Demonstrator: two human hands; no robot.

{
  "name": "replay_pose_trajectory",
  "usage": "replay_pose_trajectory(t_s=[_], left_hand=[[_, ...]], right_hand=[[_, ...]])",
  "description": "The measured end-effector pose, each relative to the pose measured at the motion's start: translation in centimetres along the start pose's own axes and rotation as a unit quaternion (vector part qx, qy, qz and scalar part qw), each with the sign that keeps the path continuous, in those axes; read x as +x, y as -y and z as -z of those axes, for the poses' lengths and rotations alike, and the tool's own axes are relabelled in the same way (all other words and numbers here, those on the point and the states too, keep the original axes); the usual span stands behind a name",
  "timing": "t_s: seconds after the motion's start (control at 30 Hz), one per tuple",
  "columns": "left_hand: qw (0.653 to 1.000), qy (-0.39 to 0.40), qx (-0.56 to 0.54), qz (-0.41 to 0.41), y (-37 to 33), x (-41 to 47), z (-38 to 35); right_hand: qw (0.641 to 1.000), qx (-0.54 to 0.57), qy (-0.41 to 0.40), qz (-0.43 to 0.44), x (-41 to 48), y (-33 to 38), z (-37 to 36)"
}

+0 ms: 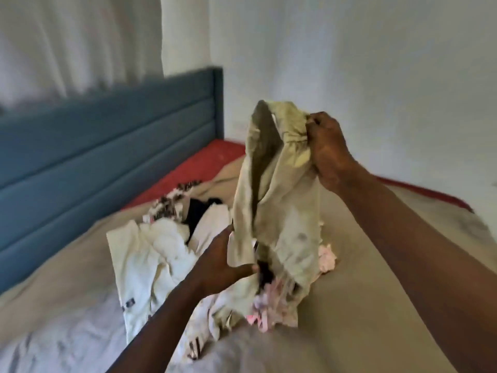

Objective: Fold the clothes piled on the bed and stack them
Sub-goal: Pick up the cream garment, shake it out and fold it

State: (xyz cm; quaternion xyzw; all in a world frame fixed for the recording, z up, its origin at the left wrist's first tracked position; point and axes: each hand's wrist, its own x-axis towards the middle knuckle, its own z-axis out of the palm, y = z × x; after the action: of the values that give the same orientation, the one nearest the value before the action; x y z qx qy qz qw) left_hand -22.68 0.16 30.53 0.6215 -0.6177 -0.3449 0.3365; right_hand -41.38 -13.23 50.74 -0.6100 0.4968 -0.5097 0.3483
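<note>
right hand (pixel 326 149) grips pale garment (pixel 279 211), left hand (pixel 223 267) seemingly too, above pile (pixel 158 254)

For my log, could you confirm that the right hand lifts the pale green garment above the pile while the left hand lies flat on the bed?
Not quite. In the head view, the left hand is not flat on the bed; it holds the pale green garment by its lower edge. The right hand does lift it above the pile.
</note>
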Motion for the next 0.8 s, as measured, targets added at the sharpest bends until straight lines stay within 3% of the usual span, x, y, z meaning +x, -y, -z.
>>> replay_pose_trajectory(t_s=[0.13, 0.2, 0.27, 0.33, 0.4, 0.43, 0.5, 0.57, 0.63, 0.8], left_hand=[[0.991, -0.084, -0.064, -0.082, -15.3, -0.9, 5.0], [0.989, -0.076, -0.055, -0.111, -20.2, -2.3, 6.9], [0.991, -0.051, -0.097, -0.08, -24.8, -5.0, 8.1], [0.985, -0.043, -0.159, -0.045, -28.2, -7.4, 8.7], [0.975, -0.061, -0.214, -0.01, -30.5, -9.1, 8.9], [0.969, -0.068, -0.239, 0.016, -31.4, -9.7, 8.9], [0.95, -0.07, -0.296, 0.07, -32.6, -10.3, 8.7], [0.931, -0.08, -0.345, 0.092, -33.0, -10.5, 8.1], [0.912, -0.106, -0.386, 0.092, -32.9, -10.2, 7.7], [0.881, -0.166, -0.439, 0.067, -34.2, -11.4, 8.7]], right_hand=[[0.996, 0.071, 0.053, 0.022, -3.0, 11.5, 7.6], [0.997, 0.04, 0.057, 0.03, -4.4, 14.4, 10.8], [0.998, 0.027, 0.044, 0.025, -5.6, 15.5, 14.2], [0.999, -0.015, -0.04, 0.031, -7.4, 14.8, 16.6], [0.978, -0.033, -0.171, 0.115, -12.0, 13.3, 17.5], [0.965, -0.007, -0.199, 0.172, -15.3, 12.3, 17.0], [0.964, 0.03, -0.141, 0.224, -22.4, 10.5, 15.0], [0.988, -0.056, 0.001, 0.146, -27.6, 9.1, 12.5], [0.978, -0.174, 0.096, 0.062, -30.5, 7.9, 10.4], [0.99, -0.137, 0.022, 0.018, -29.8, 6.0, 10.6]])
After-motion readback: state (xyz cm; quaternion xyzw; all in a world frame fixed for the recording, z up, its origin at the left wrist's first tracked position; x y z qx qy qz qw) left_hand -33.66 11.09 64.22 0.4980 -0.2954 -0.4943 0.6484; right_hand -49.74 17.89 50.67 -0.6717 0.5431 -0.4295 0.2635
